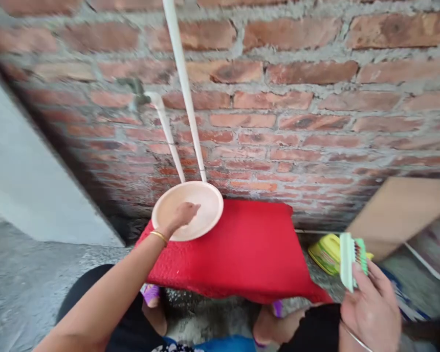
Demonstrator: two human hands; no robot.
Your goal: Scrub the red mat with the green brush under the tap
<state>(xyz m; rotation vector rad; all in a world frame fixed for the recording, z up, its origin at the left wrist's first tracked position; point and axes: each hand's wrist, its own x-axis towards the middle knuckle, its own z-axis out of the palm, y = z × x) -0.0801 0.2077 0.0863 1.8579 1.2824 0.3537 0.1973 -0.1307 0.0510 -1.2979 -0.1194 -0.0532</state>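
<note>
While our right grip [372, 299] pinches a brush [346, 261] between thumb and fingers, out to the right of the red-draped desk [256, 247], our left grip [185, 214] is lowered into the basin [210, 215] with its fingers curled. The brush is pale mint along its flat, longish back, with a row of dark reddish bristles and a brighter green part beside them. The basin is round, wide-rimmed and cream to pale peach, standing at the desk's rear left corner near the wall [297, 142]. We cannot tell whether the left grip holds anything or touches the basin's bottom, since the fingertips are blurred. Our right fingers cover the brush's lower end, and we cannot make out whether the green part belongs to it or is separate. The brush hides some of the yellow jug [326, 254] behind it, and the basin conceals the lower ends of the pipes [187, 88].
</note>
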